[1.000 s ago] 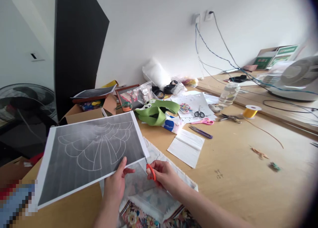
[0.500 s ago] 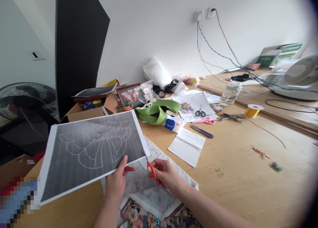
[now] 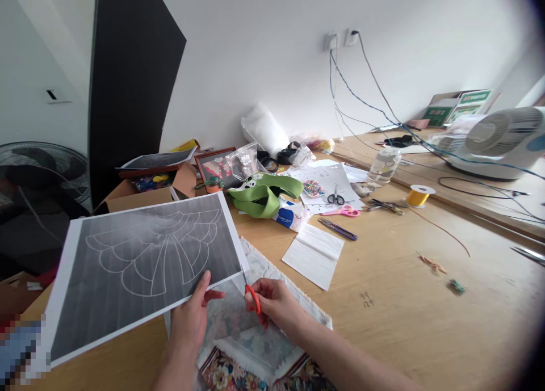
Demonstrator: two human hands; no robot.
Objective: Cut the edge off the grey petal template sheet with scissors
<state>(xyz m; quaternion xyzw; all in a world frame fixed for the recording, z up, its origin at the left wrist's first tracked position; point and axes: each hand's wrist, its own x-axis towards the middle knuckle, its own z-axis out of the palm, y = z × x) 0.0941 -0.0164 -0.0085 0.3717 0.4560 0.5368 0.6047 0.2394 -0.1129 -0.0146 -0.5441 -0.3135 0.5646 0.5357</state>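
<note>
My view swings slightly right, so the whole scene slips left and a silver tool [image 3: 529, 256] shows more at the right edge; the sheet, my fingers and the scissors look nearly unchanged against one another.

At far left, the cardboard box [image 3: 138, 198] stands behind the printed sheet [image 3: 149, 272], which I hold tilted, its left end reaching out near the counter's left edge. My left hand [image 3: 191, 321] pinches its near edge, thumb on top, other fingers mostly hidden below. I judge I grip near the right-hand corner to steady that end against the blades. The small scissors [image 3: 256, 301] meet that corner, a blade at the white margin; I can't tell how far apart the blades are. My right hand [image 3: 276, 307] has its fingers closed around the orange handles, probably kept low so the wrist stays out from under the sheet.

Below both hands lies the fabric [image 3: 264, 345], its frayed edge running up toward the folded white paper [image 3: 314, 256]. Right of that, the counter [image 3: 392, 328] offers my right elbow room as far as the orange scraps [image 3: 433, 264]. The green fabric piece [image 3: 268, 195] and clutter crowd the space beyond the sheet, leaving less room there.
</note>
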